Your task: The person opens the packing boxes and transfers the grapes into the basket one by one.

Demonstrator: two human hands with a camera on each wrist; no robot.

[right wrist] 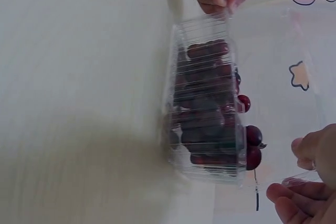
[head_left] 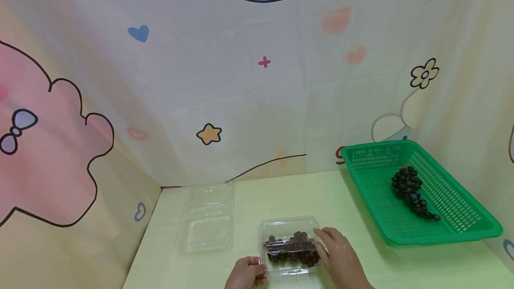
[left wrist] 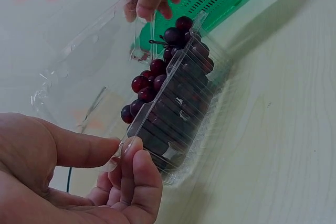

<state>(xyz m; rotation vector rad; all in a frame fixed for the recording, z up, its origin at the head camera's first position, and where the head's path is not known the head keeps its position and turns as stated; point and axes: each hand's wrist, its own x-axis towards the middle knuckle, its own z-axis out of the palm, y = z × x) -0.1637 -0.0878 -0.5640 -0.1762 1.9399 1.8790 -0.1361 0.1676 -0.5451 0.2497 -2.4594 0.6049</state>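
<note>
A clear plastic clamshell box [head_left: 287,272] sits in front of me, with dark red grapes [head_left: 297,258] in its base. Several grapes rise above the rim in the left wrist view. The hinged lid [left wrist: 86,51] stands raised over the base, partly folded down. My left hand [head_left: 246,273] pinches the rim at the box's near left corner between thumb and fingers [left wrist: 139,174]. On the other side, my right hand [head_left: 341,255] holds the lid's edge between thumb and fingers [right wrist: 299,203].
Another clear clamshell box [head_left: 209,231] lies open at the back left of the table [head_left: 160,253]. On the right stands a green perforated basket [head_left: 369,208] holding a bunch of dark grapes [head_left: 409,191]. A patterned curtain [head_left: 249,101] hangs behind the table.
</note>
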